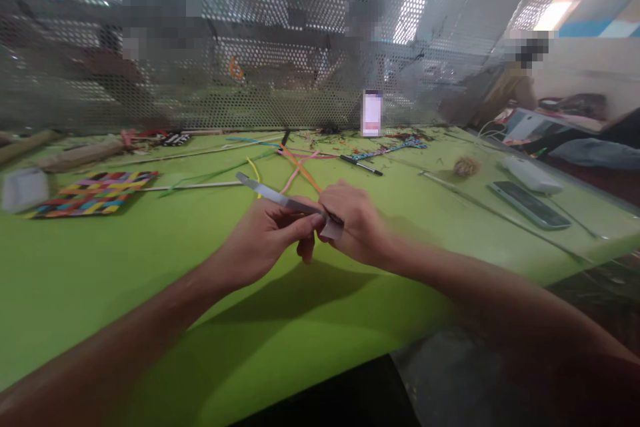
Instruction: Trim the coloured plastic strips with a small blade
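Low over the front of the green table (125, 267), both hands meet at a flat grey strip (273, 195). My left hand (267, 233) is closed, pinching the strip between thumb and fingers. Its free end sticks out up and to the left. My right hand (355, 217) is curled closed around the other end, where a short pale flap (331, 229) hangs below the fingers. Something dark shows at the right fingers, too hidden to name. Just beyond the hands lie thin coloured strips, among them an orange strip (303, 168) and a green strip (210, 178).
A multicoloured woven mat (100, 193) and a white block-like object (24, 190) lie left. A black pen (361, 165) is beyond my right hand. A phone (527, 205) and a long thin stick (500, 213) lie right. A perforated metal screen (280, 80) borders the back, with people behind it.
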The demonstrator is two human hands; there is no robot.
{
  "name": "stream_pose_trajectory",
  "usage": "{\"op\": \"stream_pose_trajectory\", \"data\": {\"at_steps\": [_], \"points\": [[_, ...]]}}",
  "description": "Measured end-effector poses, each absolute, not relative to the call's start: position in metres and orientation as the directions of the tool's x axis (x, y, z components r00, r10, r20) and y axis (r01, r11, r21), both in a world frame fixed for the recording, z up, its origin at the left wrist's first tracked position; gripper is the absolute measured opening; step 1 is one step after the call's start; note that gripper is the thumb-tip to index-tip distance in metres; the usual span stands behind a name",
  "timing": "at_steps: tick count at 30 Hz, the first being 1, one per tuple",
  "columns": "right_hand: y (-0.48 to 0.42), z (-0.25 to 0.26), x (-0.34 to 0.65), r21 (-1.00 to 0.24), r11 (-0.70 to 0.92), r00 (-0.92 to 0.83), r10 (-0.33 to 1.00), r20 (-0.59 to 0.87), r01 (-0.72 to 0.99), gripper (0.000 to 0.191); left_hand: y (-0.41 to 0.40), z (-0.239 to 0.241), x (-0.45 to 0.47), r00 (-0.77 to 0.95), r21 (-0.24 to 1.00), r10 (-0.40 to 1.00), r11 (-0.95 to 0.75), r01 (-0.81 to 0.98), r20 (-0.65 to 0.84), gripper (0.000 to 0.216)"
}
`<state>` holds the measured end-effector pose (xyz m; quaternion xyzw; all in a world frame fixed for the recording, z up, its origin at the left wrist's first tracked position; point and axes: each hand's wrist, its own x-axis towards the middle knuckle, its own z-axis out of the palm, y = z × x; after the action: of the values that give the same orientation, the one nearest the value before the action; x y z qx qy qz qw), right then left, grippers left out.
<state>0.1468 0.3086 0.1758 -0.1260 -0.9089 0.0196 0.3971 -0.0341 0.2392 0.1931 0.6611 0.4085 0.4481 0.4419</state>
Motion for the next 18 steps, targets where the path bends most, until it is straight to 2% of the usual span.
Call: {"op": "stream_pose_trajectory", "data": {"at_steps": [6, 18], "points": [[0.3092, 0.1738, 0.1476, -0.188, 0.958, -0.688, 0.286, 0.667, 0.216, 0.029, 0.2394, 0.1958, -0.0332, 0.251, 0.941, 0.935, -0.297, 0.166, 0.251, 0.018], [0.3085, 0.1734, 0.1477, -0.201, 0.949, -0.712, 0.315, 0.627, 0.242, 0.027, 0.2405, 0.1958, -0.0334, 0.264, 0.938, 0.923, -0.322, 0.13, 0.28, 0.018]]}}
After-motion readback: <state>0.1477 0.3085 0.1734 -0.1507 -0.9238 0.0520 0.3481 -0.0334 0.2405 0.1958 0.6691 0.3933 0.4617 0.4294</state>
